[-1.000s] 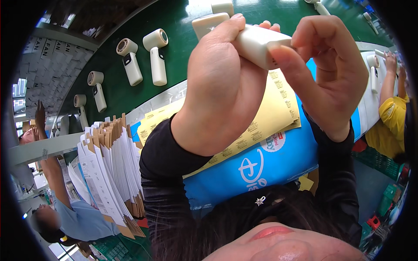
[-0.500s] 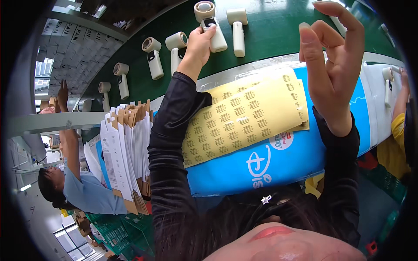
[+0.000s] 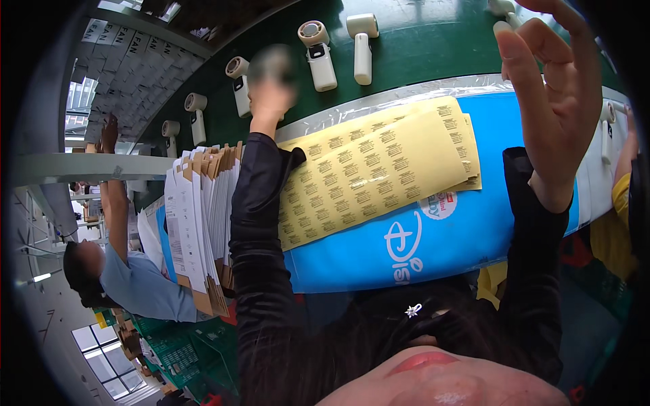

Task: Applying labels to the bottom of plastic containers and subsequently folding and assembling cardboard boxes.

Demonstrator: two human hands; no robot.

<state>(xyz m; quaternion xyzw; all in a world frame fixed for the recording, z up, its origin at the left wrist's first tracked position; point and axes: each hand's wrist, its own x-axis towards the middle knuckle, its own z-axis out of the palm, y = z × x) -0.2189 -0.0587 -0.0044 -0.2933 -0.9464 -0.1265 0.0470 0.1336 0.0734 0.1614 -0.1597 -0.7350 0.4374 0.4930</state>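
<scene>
My left hand [image 3: 270, 101] reaches over the green bench surface, at the spot of a white handheld fan. Its fingers and whatever lies under them are smeared by blur. To its right a white handheld fan [image 3: 318, 61] lies with a dark panel on its handle. Another one [image 3: 363, 51] lies beside that, its head turned sideways. My right hand [image 3: 558, 101] is raised at the upper right, fingers bent but apart, with nothing seen in it. Yellow sheets of small printed labels [image 3: 372, 169] rest on a blue printed package [image 3: 345, 264] in front of me.
More white fans [image 3: 196, 122] line the bench to the left. A stack of folded white cartons [image 3: 193, 223] stands beside my left arm, near a metal bar [image 3: 88, 168]. A person in a blue shirt [image 3: 145, 277] is at the left; another in yellow [image 3: 619, 196] at the right.
My left hand has let go of one fan, which now lies on the bench, and moved left to the neighbouring one. My right hand has shifted slightly right.
</scene>
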